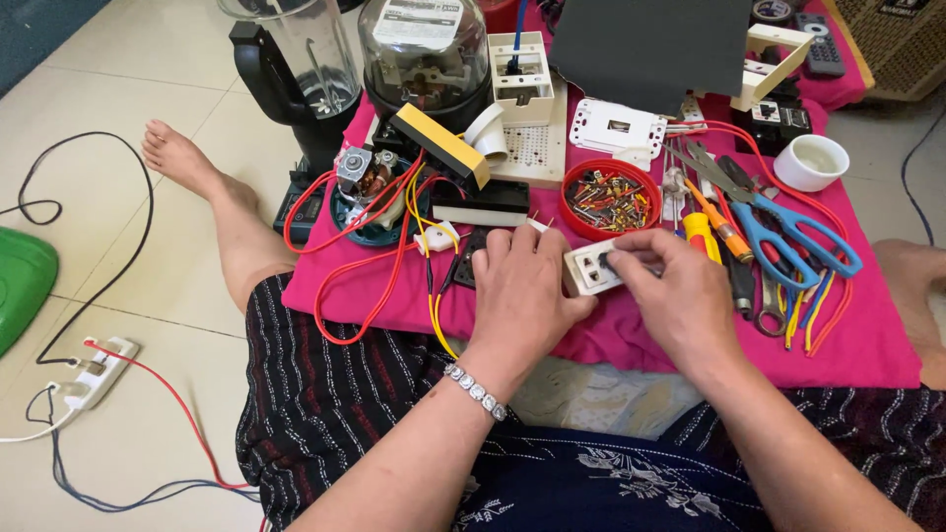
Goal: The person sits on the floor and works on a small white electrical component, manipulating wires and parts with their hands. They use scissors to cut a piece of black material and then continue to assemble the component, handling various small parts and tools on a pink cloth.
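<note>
— What is the person's left hand (520,286) doing, there in the middle of the frame?

— It is closing around the left end of a small cream plastic socket module (591,268), fingers curled over it, holding it just above the magenta cloth (867,345).

— And the right hand (678,296)?

— It is pinching down on the module's right end, fingertips (613,262) pressing on its face. Whether they are holding a tool there, I cannot tell.

— Where is that module lying, exactly?

— Centre of the frame, just below the round red plastic bowl of mixed screws (611,200), between both hands.

— What else is sitting around them?

— To the right, blue-handled scissors (788,241) and a yellow-handled screwdriver (702,234) are lying on the cloth. Upper left, a bare motor with red and yellow wires (367,182) is resting beside a black blender base with a clear jug (296,69). Lower left, a white power strip (97,376) is lying on the tiled floor.
</note>
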